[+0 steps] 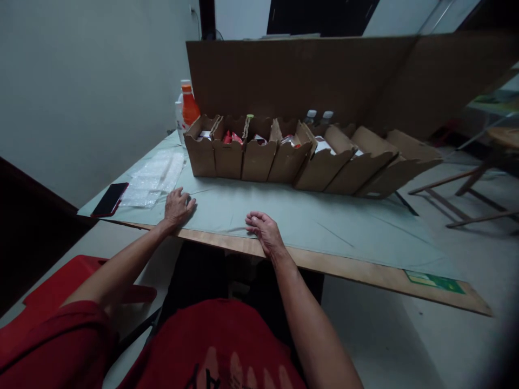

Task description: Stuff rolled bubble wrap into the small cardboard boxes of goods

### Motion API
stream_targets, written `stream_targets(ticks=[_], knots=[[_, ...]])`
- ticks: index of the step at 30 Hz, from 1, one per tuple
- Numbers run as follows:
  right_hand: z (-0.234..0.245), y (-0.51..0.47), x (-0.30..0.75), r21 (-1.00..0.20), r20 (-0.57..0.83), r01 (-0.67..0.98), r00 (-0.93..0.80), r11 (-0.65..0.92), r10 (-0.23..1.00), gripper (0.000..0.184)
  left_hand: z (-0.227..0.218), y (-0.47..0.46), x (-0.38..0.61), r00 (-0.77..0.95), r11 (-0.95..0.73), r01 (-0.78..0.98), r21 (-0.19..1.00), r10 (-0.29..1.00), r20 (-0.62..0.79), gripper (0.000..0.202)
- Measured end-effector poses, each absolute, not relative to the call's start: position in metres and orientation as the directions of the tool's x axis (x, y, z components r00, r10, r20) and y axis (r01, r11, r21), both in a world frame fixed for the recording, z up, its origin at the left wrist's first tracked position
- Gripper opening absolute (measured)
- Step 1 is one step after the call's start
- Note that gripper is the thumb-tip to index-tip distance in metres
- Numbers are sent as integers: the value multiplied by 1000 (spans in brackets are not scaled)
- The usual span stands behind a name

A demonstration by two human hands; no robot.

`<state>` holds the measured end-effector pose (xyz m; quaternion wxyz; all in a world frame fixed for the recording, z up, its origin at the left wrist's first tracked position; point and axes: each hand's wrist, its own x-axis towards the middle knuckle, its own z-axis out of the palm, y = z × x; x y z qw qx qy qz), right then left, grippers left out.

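My left hand (179, 207) rests palm down on the pale green table cover (227, 205), with its fingers loosely bent and apart and nothing in them. Just beyond it lies a flat sheet of clear bubble wrap (156, 178). At the table's near edge, my right hand (265, 229) lies on its side, fingers half curled and slightly apart. I see no object in it. Several open cardboard bins (255, 159) stand in a row beyond both hands. Red packets (232, 138) show inside one bin, and white pieces (323, 146) in another.
A dark phone (110, 200) with a red edge lies at the table's left corner. An orange bottle (189, 105) stands behind the bins, before a tall cardboard panel (284, 75). Left of me is a red stool (68, 278); a wooden stool (482, 173) stands at right.
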<state>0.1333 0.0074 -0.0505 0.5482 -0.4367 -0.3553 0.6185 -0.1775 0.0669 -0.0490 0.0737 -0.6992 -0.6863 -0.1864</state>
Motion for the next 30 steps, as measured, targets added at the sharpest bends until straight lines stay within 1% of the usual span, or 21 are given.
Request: stream_targets(ticks=[10,21,26,30], knots=[[-47,6,134,-944,-150,-298,10,-140,989,34,-55,70,-177,-5,-71,983,172,913,408,31],[-48,3,132,-973,-139,-188,33,-130,990,32,-59,69,-177,9,-96,980,177,901,434,35],[-45,0,127,-987,-113,-121,36,-108,993,27,-62,70,-178,4,-98,977,187,894,447,33],[-39,-4,131,-990,-99,-99,-10,-100,995,23,-62,71,-177,15,-102,980,170,892,451,31]])
